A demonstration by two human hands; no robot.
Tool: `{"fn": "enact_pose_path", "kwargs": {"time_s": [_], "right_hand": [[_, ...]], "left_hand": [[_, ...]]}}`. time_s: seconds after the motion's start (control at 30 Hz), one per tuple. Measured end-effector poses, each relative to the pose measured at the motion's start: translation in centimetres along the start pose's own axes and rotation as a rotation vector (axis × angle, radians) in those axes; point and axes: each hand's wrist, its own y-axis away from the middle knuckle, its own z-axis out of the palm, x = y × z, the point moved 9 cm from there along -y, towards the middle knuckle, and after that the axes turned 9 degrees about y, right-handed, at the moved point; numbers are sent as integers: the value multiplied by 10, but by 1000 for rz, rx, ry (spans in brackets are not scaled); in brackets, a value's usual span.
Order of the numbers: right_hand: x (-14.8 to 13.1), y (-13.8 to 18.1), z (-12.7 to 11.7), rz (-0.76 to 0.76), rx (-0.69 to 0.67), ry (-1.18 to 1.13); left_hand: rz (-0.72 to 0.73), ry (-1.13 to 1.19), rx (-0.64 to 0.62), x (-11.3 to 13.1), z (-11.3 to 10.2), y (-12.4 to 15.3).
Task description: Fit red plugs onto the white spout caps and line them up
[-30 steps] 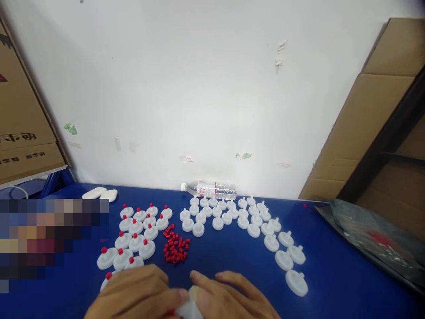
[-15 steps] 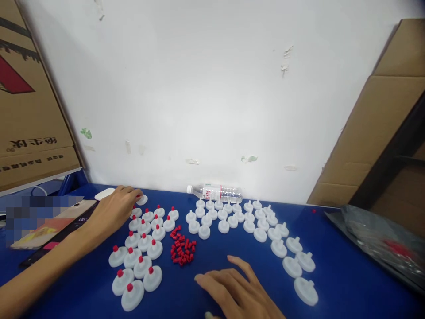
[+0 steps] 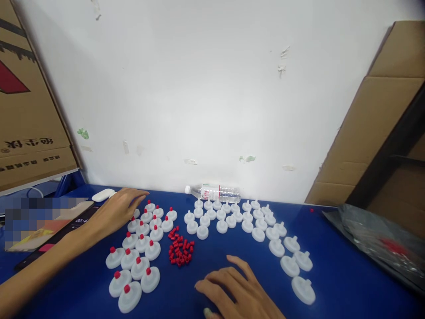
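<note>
At the far left, my left hand is open, fingers stretched out and apart beside a white nozzle lid with a red tip. Nothing shows in that hand, and it partly hides another white lid. More red-tipped white lids stand in rough rows below it. My right hand lies low in the middle, open, its fingers loosely spread over the blue table. Left of it is a pile of small red caps. White lids with bare nozzles curve from the back middle to the right.
A clear plastic bottle lies against the wall. On the left are a phone, a white case and a cardboard box. A grey plastic bag and more cardboard stand at the right.
My left hand has let go of a red-tipped lid, which now stands at the back of the left group, and its fingers have opened. My right hand has barely moved.
</note>
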Motion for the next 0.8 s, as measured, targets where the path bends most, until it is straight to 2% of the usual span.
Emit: {"fn": "enact_pose_path", "kwargs": {"time_s": [0.1,0.17,0.2,0.3,0.43,0.57,0.8], "right_hand": [[5,1,3,17,-30,13],[9,4,9,16,-96,36],[10,6,12,4,-140,51],[15,12,20,-32,-254,121],[27,15,18,-6,-293,246],[36,18,19,52,-344,312],[43,21,31,74,-501,320]], "left_hand": [[79,17,64,31,-11,7],[165,40,95,63,-16,17],[253,59,107,84,-18,25],[411,139,76,137,-15,51],[478,114,-25,178,3,80],[554,23,-17,194,15,93],[615,-32,-40,189,29,93]]}}
